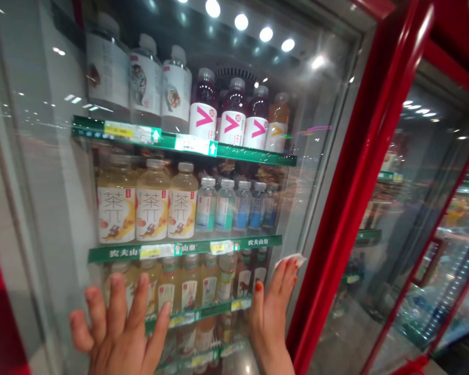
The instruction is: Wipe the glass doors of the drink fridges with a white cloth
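My left hand (117, 328) lies flat on the glass door (316, 156) of a drinks fridge, fingers spread, low on the left. My right hand (271, 312) presses on the same glass near the red door frame (355, 182), fingers stretched up, with a small white cloth or tissue (293, 259) under the fingertips. Behind the glass stand yellow tea bottles (152, 208), dark red drink bottles (230, 114) and clear water bottles (230, 205) on green-edged shelves (183, 249).
A second glass door (426, 219) with a red frame sits to the right, reflecting shop aisles. Ceiling lights (250, 23) glare on the glass at the top. A red panel (0, 307) borders the fridge on the left.
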Demonstrator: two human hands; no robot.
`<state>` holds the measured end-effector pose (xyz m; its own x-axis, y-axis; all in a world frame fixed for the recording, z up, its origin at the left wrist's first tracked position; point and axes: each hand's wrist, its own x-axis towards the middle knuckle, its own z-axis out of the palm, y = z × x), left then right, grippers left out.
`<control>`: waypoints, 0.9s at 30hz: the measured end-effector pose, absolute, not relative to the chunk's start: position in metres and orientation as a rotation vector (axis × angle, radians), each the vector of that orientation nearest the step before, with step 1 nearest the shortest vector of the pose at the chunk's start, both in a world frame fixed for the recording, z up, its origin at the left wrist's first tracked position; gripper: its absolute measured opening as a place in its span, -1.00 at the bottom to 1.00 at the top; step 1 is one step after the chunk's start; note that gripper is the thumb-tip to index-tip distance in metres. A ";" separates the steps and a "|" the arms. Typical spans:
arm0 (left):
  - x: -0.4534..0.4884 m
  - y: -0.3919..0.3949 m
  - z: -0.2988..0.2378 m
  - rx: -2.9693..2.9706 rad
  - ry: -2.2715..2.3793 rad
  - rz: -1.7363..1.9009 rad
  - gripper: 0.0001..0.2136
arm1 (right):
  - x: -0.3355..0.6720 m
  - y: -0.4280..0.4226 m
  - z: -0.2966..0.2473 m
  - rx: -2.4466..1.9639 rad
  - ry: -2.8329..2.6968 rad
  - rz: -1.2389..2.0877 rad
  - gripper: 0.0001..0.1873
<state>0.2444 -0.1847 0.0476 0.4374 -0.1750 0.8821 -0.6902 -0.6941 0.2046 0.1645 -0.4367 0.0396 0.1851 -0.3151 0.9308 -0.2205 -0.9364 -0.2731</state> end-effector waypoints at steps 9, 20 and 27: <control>0.238 -0.190 0.053 2.128 -0.678 1.296 -0.08 | 0.177 -0.367 0.028 -2.752 -0.016 -1.876 -0.10; 0.238 -0.189 0.055 2.099 -0.686 1.238 -0.12 | 0.180 -0.402 0.075 -2.488 0.241 -1.909 -0.13; 0.237 -0.188 0.056 2.183 -0.718 1.263 -0.06 | 0.156 -0.436 0.017 -2.481 0.426 -1.831 -0.15</control>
